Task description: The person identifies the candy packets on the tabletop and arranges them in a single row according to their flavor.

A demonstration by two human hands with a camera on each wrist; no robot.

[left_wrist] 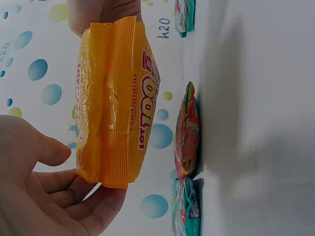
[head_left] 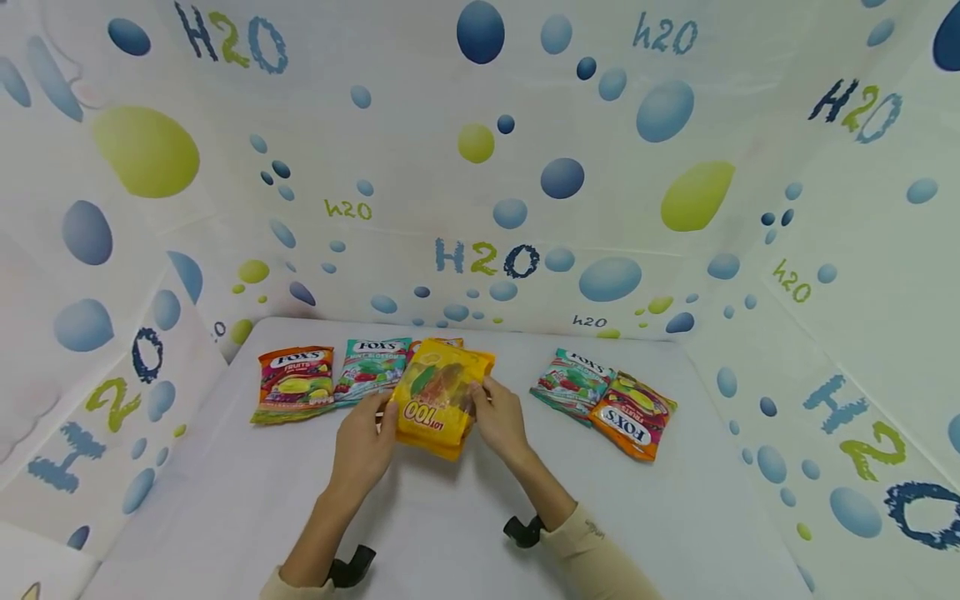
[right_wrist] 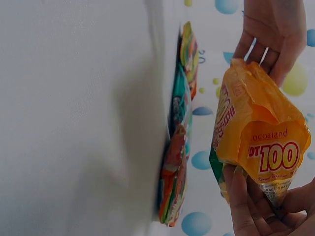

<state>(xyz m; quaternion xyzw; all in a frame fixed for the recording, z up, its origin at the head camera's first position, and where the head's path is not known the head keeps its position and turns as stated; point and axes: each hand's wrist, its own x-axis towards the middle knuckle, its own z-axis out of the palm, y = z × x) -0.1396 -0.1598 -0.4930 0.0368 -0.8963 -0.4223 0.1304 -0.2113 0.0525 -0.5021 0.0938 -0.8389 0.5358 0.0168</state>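
Observation:
A yellow LOT 100 candy bag (head_left: 438, 392) is held up over the white table in both hands, its lettering upside down in the head view. It looks thick; I cannot tell whether a second bag lies behind it. My left hand (head_left: 365, 442) holds its left edge, thumb at the front and fingers behind. My right hand (head_left: 501, 417) grips the opposite edge, with the thumb on the front face. In the right wrist view the right-hand fingers (right_wrist: 241, 201) curl round a corner of the bag. A crimped end of the bag (left_wrist: 118, 108) faces the left wrist camera.
At the back left lie an orange Fox's Fruits bag (head_left: 296, 379) and a teal Fox's bag (head_left: 371, 367); another orange bag (head_left: 453, 342) is partly hidden. Right of them, a teal Fox's bag (head_left: 573, 383) touches an upside-down orange Fox's bag (head_left: 633, 417). Patterned sheets (head_left: 412, 167) surround the table (head_left: 450, 525).

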